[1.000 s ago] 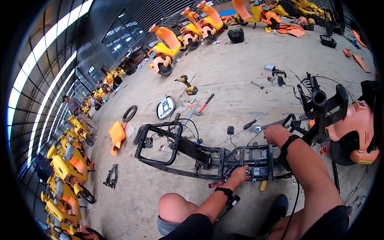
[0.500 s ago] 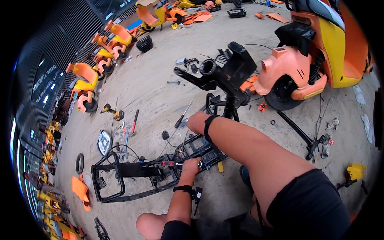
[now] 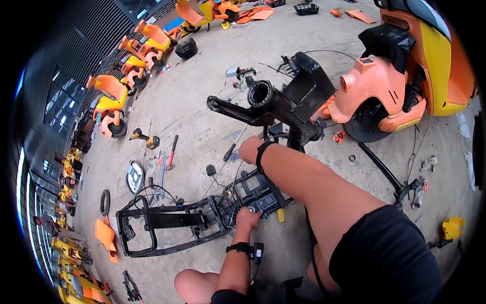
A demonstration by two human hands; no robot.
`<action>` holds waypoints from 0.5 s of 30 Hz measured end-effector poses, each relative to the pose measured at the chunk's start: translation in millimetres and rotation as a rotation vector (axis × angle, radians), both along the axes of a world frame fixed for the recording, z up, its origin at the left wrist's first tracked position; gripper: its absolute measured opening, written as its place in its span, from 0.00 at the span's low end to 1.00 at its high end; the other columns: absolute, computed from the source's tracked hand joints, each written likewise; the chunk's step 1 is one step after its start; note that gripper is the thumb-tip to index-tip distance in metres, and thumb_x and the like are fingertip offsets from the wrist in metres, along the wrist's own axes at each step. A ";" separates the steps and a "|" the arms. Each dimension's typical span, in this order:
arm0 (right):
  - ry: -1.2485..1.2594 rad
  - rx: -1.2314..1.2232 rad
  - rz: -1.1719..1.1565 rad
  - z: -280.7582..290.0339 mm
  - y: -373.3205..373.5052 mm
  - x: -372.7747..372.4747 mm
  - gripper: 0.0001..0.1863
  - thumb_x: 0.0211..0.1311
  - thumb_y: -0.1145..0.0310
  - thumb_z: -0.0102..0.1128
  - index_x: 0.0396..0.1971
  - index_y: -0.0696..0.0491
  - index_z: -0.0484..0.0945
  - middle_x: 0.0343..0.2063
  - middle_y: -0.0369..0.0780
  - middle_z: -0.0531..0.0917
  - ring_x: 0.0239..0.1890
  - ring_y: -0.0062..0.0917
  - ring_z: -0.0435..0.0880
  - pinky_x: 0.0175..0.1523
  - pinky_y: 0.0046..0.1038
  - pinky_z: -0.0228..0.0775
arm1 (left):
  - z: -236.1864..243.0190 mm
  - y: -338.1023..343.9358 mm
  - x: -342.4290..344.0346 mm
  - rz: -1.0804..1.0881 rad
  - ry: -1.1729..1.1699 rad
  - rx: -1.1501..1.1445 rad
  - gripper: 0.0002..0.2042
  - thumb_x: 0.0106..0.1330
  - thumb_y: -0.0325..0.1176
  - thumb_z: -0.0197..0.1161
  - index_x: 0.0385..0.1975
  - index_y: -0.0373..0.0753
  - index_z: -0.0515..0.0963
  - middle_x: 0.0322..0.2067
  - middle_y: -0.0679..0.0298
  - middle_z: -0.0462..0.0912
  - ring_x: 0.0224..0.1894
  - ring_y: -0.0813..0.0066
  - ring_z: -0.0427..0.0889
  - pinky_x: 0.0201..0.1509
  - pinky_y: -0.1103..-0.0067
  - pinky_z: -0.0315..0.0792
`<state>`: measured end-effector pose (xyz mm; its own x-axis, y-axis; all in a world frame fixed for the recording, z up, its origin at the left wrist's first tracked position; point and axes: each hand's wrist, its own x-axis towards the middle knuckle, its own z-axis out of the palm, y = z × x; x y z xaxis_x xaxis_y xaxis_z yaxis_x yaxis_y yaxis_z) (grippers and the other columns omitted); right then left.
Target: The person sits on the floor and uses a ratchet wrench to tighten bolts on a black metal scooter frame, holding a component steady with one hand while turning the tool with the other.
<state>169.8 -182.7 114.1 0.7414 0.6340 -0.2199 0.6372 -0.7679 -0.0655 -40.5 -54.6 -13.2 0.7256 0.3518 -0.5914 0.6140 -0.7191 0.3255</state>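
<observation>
A black scooter frame (image 3: 174,219) lies on the floor before me, its steering-head tube (image 3: 259,94) rising at the far right end. My left hand (image 3: 246,219) is closed over the middle of the frame. At its thumb shows the round silver head of a ratchet wrench (image 3: 251,209); the wrench's handle is hidden. My right arm reaches across the frame, and my right hand (image 3: 248,150) is curled at the frame's far side, below the steering tube. Its fingertips and whatever they grip are out of sight.
Beyond the frame lie a screwdriver (image 3: 230,150), a hammer (image 3: 173,152), a cordless drill (image 3: 145,138) and a light unit (image 3: 135,176). An orange and yellow scooter (image 3: 377,91) stands at right. A black metal strut (image 3: 379,164) lies near it. More scooters (image 3: 109,104) line the left.
The ratchet wrench's red and black handle, which pointed left from my left hand, no longer shows. That hand has turned and shifted slightly right and down. The right hand stays at the same spot.
</observation>
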 end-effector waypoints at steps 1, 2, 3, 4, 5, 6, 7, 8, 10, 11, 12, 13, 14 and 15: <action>-0.017 0.018 0.012 -5.3 3.0 2.0 0.13 0.52 0.70 0.62 0.38 0.51 0.87 0.41 0.42 0.87 0.44 0.37 0.86 0.42 0.38 0.77 | 4.5 0.7 2.2 -0.069 0.031 0.012 0.20 0.51 0.44 0.74 0.25 0.29 0.79 0.20 0.56 0.83 0.20 0.66 0.83 0.30 0.72 0.77; -0.015 0.006 0.026 -1.7 4.3 -1.2 0.13 0.52 0.70 0.62 0.38 0.51 0.86 0.41 0.42 0.87 0.43 0.37 0.86 0.42 0.38 0.77 | 12.3 4.9 0.9 -0.131 0.067 0.025 0.21 0.51 0.45 0.74 0.29 0.30 0.79 0.24 0.54 0.84 0.26 0.64 0.85 0.34 0.71 0.78; -0.013 -0.006 0.039 1.9 4.3 -3.7 0.13 0.52 0.71 0.62 0.38 0.51 0.86 0.41 0.42 0.87 0.43 0.37 0.86 0.42 0.38 0.77 | 16.1 7.7 -0.2 -0.194 0.104 0.038 0.22 0.50 0.46 0.73 0.33 0.31 0.79 0.27 0.53 0.86 0.31 0.61 0.87 0.38 0.69 0.79; -0.008 -0.003 0.048 7.1 4.5 -6.2 0.13 0.52 0.71 0.62 0.38 0.51 0.86 0.41 0.42 0.87 0.43 0.37 0.86 0.42 0.38 0.77 | 17.7 10.1 -3.8 -0.343 0.042 0.173 0.19 0.50 0.39 0.72 0.38 0.34 0.79 0.39 0.50 0.85 0.43 0.57 0.85 0.47 0.67 0.78; -0.005 0.000 0.047 10.9 0.4 -6.0 0.13 0.52 0.71 0.61 0.38 0.51 0.86 0.41 0.42 0.87 0.43 0.37 0.86 0.42 0.38 0.77 | 18.4 9.2 -1.6 -0.417 0.035 0.223 0.17 0.51 0.37 0.70 0.39 0.37 0.80 0.41 0.50 0.84 0.45 0.56 0.84 0.49 0.67 0.77; -0.009 0.000 0.051 8.5 -1.7 -3.2 0.13 0.51 0.71 0.62 0.38 0.51 0.86 0.41 0.42 0.87 0.44 0.36 0.86 0.42 0.37 0.77 | 18.5 7.2 2.2 -0.490 0.030 0.275 0.15 0.52 0.35 0.69 0.40 0.39 0.80 0.44 0.51 0.84 0.48 0.55 0.83 0.51 0.66 0.76; -0.012 -0.007 0.044 10.4 -4.3 -7.9 0.12 0.51 0.71 0.62 0.38 0.51 0.86 0.40 0.41 0.87 0.44 0.36 0.86 0.42 0.38 0.77 | 16.0 7.9 2.1 -0.563 0.036 0.330 0.14 0.53 0.34 0.67 0.41 0.41 0.80 0.46 0.51 0.83 0.51 0.54 0.82 0.53 0.65 0.75; 0.002 -0.021 0.050 14.5 -3.4 -10.1 0.12 0.51 0.71 0.63 0.37 0.51 0.86 0.40 0.41 0.87 0.44 0.36 0.86 0.43 0.38 0.76 | 14.2 9.5 -0.3 -0.612 -0.006 0.370 0.12 0.57 0.30 0.60 0.41 0.44 0.80 0.42 0.53 0.84 0.48 0.53 0.83 0.50 0.64 0.76; -0.004 -0.044 0.055 18.8 -9.5 -9.5 0.12 0.50 0.71 0.63 0.37 0.51 0.86 0.40 0.42 0.87 0.44 0.36 0.86 0.44 0.40 0.75 | 14.8 12.2 4.6 -0.761 -0.066 0.453 0.11 0.59 0.30 0.57 0.41 0.45 0.79 0.41 0.55 0.85 0.47 0.53 0.83 0.48 0.63 0.76; -0.023 -0.060 0.063 17.5 -13.1 -9.2 0.12 0.51 0.70 0.63 0.37 0.51 0.86 0.40 0.42 0.87 0.44 0.36 0.86 0.45 0.40 0.75 | 13.9 8.5 3.7 -0.833 -0.098 0.478 0.10 0.60 0.30 0.56 0.41 0.46 0.78 0.40 0.55 0.85 0.46 0.53 0.83 0.47 0.63 0.76; -0.042 -0.078 0.074 15.8 -18.6 -8.7 0.12 0.51 0.70 0.63 0.37 0.51 0.86 0.40 0.42 0.87 0.44 0.36 0.86 0.46 0.41 0.75 | 13.5 6.3 2.9 -0.889 -0.113 0.507 0.10 0.62 0.31 0.53 0.41 0.47 0.77 0.39 0.57 0.85 0.44 0.54 0.84 0.44 0.63 0.76; -0.040 -0.070 0.062 23.4 -26.5 -8.4 0.12 0.51 0.70 0.62 0.37 0.51 0.86 0.40 0.42 0.87 0.44 0.37 0.86 0.47 0.41 0.74 | 10.5 0.9 4.3 -0.864 -0.148 0.464 0.10 0.61 0.31 0.54 0.41 0.47 0.77 0.38 0.57 0.85 0.43 0.54 0.84 0.44 0.63 0.76; -0.028 -0.048 0.070 28.3 -29.1 -12.2 0.12 0.51 0.70 0.62 0.37 0.51 0.86 0.41 0.43 0.86 0.45 0.37 0.85 0.48 0.42 0.74 | 4.2 6.6 -1.8 -0.824 -0.163 0.430 0.10 0.61 0.31 0.54 0.40 0.47 0.77 0.38 0.56 0.85 0.43 0.53 0.84 0.43 0.62 0.76; -0.016 -0.028 0.081 30.1 -32.7 -14.2 0.12 0.52 0.70 0.61 0.37 0.52 0.86 0.41 0.43 0.86 0.46 0.37 0.85 0.49 0.42 0.74 | -2.5 12.2 -6.1 -0.780 -0.179 0.397 0.09 0.61 0.31 0.54 0.40 0.47 0.77 0.38 0.56 0.85 0.42 0.53 0.84 0.43 0.62 0.76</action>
